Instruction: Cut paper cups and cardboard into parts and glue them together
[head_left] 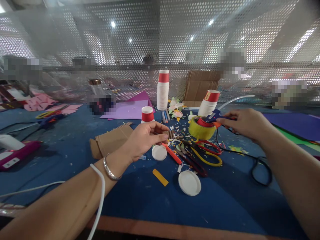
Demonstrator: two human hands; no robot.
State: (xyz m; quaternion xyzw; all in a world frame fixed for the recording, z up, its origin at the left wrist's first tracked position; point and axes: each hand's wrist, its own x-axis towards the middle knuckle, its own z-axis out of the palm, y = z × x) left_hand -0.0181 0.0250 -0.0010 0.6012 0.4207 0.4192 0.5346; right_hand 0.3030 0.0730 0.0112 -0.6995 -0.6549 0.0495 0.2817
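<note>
Between the thumb and fingers of my left hand (147,138) is a small brown piece of corrugated cardboard (171,134). My right hand (246,125) is closed on a blue hot glue gun (214,115) with an orange trigger; a clear glue stick (236,100) slants up from it. The gun's front end lies over a roll of yellow tape (202,130). Below the hands are red-and-yellow handled scissors (208,156), dark-handled pliers (193,163), an orange-red utility knife (173,155) and a white paper disc (159,152). A second white disc (190,183) lies nearer me.
Stacked paper cups (163,95) stand at the back, with a tilted stack (208,103) to their right. Cut cardboard (112,139) lies left, near a purple power strip (20,155). A black cord (246,154) loops at right. A perforated metal screen (140,43) closes off the back.
</note>
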